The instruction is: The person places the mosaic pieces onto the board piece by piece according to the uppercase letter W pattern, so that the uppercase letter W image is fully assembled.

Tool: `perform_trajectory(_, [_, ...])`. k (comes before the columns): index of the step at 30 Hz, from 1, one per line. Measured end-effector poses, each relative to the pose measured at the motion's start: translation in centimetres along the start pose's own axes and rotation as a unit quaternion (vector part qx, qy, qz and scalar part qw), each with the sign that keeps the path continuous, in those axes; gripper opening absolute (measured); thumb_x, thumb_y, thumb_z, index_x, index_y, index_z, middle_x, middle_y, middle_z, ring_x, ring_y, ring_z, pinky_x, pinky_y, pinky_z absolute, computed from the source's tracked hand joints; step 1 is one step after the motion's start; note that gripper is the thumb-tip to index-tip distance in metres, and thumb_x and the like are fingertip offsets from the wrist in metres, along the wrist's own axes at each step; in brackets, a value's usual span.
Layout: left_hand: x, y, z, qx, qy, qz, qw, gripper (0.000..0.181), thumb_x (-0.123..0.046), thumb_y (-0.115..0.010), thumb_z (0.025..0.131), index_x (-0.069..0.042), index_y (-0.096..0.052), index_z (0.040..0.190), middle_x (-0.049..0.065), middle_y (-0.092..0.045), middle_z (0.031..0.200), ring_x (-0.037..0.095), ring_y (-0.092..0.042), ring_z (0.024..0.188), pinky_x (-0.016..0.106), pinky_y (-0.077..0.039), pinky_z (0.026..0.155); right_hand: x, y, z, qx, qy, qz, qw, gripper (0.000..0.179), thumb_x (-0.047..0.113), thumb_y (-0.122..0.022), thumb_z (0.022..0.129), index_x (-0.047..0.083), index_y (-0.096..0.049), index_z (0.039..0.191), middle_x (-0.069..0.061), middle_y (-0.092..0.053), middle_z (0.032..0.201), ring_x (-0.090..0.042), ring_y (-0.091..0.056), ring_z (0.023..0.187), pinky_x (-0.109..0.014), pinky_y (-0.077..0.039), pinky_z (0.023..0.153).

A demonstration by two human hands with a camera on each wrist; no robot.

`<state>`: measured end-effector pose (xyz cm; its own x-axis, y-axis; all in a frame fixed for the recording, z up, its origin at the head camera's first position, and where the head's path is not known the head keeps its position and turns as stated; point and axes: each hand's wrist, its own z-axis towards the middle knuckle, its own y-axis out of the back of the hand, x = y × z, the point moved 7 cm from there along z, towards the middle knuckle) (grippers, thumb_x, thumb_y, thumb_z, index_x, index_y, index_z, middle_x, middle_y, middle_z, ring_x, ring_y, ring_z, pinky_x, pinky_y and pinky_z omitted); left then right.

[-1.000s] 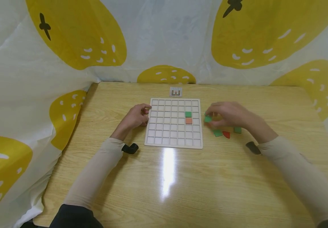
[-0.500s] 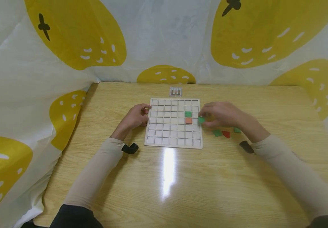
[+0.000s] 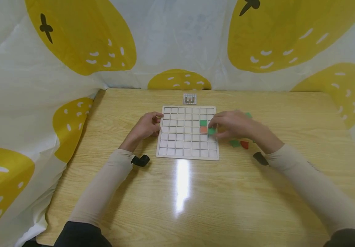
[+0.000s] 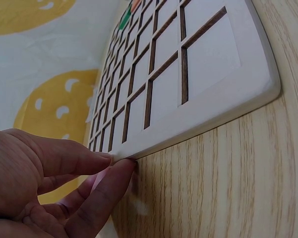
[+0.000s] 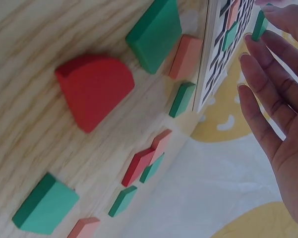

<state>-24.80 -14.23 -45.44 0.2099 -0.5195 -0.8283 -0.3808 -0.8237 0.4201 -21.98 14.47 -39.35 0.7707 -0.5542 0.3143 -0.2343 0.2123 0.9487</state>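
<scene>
A pale grid board (image 3: pixel 177 153) lies flat on the wooden table. One green tile (image 3: pixel 203 122) and one orange tile (image 3: pixel 203 130) sit in neighbouring cells, green above orange, near its right side. My left hand (image 3: pixel 146 125) holds the board's left edge; in the left wrist view, thumb and fingertips (image 4: pixel 120 173) meet at the rim. Over the rightmost column, my right hand (image 3: pixel 233 125) pinches a green square tile (image 3: pixel 211 131) beside the orange one. The right wrist view shows this held tile (image 5: pixel 260 26) on edge between thumb and fingers.
Right of the board lie loose pieces: a red rounded-edge piece (image 5: pixel 96 91), a green tile (image 3: pixel 234 143), an orange tile (image 5: pixel 186 57) and several others, some behind the right hand. A small pattern card (image 3: pixel 190 99) lies beyond the board. A patterned cloth (image 3: pixel 180 34) hangs behind the table.
My right hand has moved left with the green tile, from beside the loose pieces to over the board's right column. The left hand stays at the left edge.
</scene>
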Motion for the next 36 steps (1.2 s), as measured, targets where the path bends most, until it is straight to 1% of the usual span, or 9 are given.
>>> perform_trajectory(3, [-0.1, 0.0, -0.1, 0.0, -0.002, 0.0, 1.0, 0.053, 0.008, -0.057, 0.095, -0.008, -0.051, 0.145, 0.015, -0.05, 0.116, 0.026, -0.054, 0.089, 0.034, -0.059, 0.071, 0.2, -0.2, 0.3, 0.001, 0.007, 0.008, 0.9999, 0.026, 0.027, -0.081, 0.086, 0.014, -0.075, 0.108, 0.002, -0.072, 0.102, -0.016, -0.067, 0.087, -0.033, -0.054, 0.069])
perform_trajectory(6, [-0.1, 0.0, -0.1, -0.001, -0.004, 0.003, 1.0, 0.053, 0.008, -0.058, 0.095, -0.008, -0.051, 0.145, 0.014, -0.05, 0.115, 0.026, -0.054, 0.088, 0.034, -0.059, 0.07, 0.2, -0.7, 0.5, 0.003, 0.008, 0.007, 0.9999, 0.025, 0.026, -0.081, 0.086, 0.015, -0.075, 0.107, 0.003, -0.071, 0.099, -0.016, -0.066, 0.087, -0.033, -0.055, 0.071])
perform_trajectory(10, [0.0, -0.1, 0.1, -0.001, -0.005, 0.005, 1.0, 0.053, 0.008, -0.059, 0.095, -0.008, -0.051, 0.145, 0.014, -0.05, 0.115, 0.026, -0.055, 0.088, 0.033, -0.059, 0.069, 0.3, -1.0, 0.7, 0.004, 0.002, 0.005, 1.0, 0.024, 0.026, -0.081, 0.084, 0.017, -0.075, 0.105, 0.005, -0.069, 0.094, -0.014, -0.065, 0.086, -0.031, -0.053, 0.068])
perform_trajectory(14, [0.2, -0.1, 0.2, -0.003, -0.005, 0.004, 1.0, 0.053, 0.008, -0.059, 0.095, -0.008, -0.051, 0.145, 0.014, -0.051, 0.114, 0.026, -0.055, 0.088, 0.033, -0.058, 0.068, 0.8, -1.1, 1.0, 0.007, 0.002, 0.006, 1.0, 0.024, 0.026, -0.081, 0.084, 0.017, -0.075, 0.106, 0.006, -0.07, 0.094, -0.014, -0.066, 0.086, -0.03, -0.052, 0.066])
perform_trajectory(20, [0.2, 0.0, 0.2, -0.006, -0.004, 0.003, 1.0, 0.053, 0.007, -0.06, 0.095, -0.009, -0.052, 0.145, 0.013, -0.051, 0.113, 0.025, -0.055, 0.088, 0.032, -0.058, 0.067, 1.0, -1.6, 1.4, -0.001, 0.013, -0.001, 0.9999, 0.022, 0.026, -0.079, 0.084, 0.018, -0.075, 0.104, 0.006, -0.071, 0.095, -0.013, -0.067, 0.085, -0.029, -0.051, 0.061])
perform_trajectory(23, [0.1, 0.0, 0.2, -0.006, -0.006, 0.006, 0.9999, 0.052, 0.006, -0.06, 0.095, -0.008, -0.052, 0.145, 0.013, -0.051, 0.113, 0.025, -0.055, 0.088, 0.031, -0.058, 0.068, 0.8, -1.9, 1.5, 0.001, 0.005, -0.01, 0.9999, 0.023, 0.027, -0.079, 0.084, 0.02, -0.076, 0.106, 0.007, -0.071, 0.097, -0.012, -0.067, 0.086, -0.028, -0.049, 0.058])
perform_trajectory(26, [0.1, 0.0, 0.1, -0.004, -0.007, 0.007, 0.9999, 0.052, 0.006, -0.059, 0.095, -0.008, -0.051, 0.145, 0.013, -0.051, 0.113, 0.025, -0.055, 0.088, 0.032, -0.059, 0.068, 0.8, -2.2, 1.6, 0.006, -0.003, -0.015, 0.9999, 0.024, 0.029, -0.078, 0.085, 0.021, -0.076, 0.107, 0.007, -0.07, 0.098, -0.012, -0.066, 0.087, -0.029, -0.05, 0.059])
perform_trajectory(30, [0.1, 0.0, 0.1, -0.001, -0.006, 0.005, 1.0, 0.052, 0.007, -0.058, 0.096, -0.008, -0.051, 0.145, 0.014, -0.051, 0.115, 0.026, -0.055, 0.088, 0.033, -0.059, 0.07, 1.0, -2.4, 1.7, 0.004, 0.009, -0.013, 0.9999, 0.023, 0.026, -0.078, 0.085, 0.018, -0.076, 0.106, 0.005, -0.07, 0.097, -0.012, -0.064, 0.084, -0.029, -0.05, 0.061])
perform_trajectory(36, [0.0, 0.0, 0.1, -0.002, -0.009, 0.003, 1.0, 0.052, 0.007, -0.058, 0.095, -0.007, -0.052, 0.145, 0.016, -0.051, 0.116, 0.026, -0.056, 0.089, 0.035, -0.059, 0.071, 1.4, -2.4, 1.8, -0.004, 0.029, -0.016, 0.9994, 0.021, 0.023, -0.08, 0.084, 0.015, -0.075, 0.103, 0.004, -0.069, 0.094, -0.012, -0.061, 0.079, -0.029, -0.048, 0.057])
